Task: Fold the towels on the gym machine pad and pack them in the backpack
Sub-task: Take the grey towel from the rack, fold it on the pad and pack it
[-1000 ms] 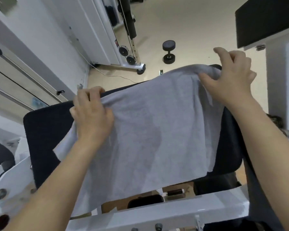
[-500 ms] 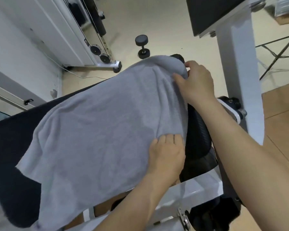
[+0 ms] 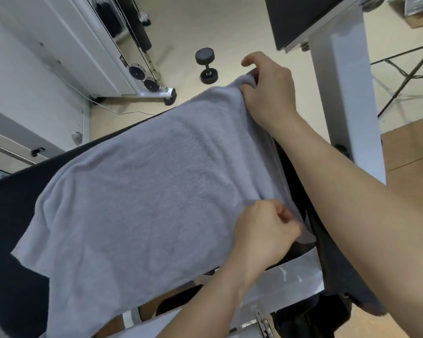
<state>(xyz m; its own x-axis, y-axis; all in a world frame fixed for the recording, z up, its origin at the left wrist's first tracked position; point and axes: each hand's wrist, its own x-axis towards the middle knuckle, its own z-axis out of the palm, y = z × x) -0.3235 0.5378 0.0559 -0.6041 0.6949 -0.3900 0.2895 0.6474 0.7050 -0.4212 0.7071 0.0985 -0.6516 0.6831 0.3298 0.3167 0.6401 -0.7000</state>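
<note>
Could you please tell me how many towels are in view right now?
1. The grey towel lies spread over the black pad, right hand gripping its far corner, left hand pinching its near edge. Others may be hidden underneath.

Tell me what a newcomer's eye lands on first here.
A large grey towel fills the middle of the view, spread over the black pad of a gym machine. The right hand grips the towel's far right corner, and the left hand pinches its near right edge. Beyond the towel, a small black dumbbell lies on the pale floor.
</note>
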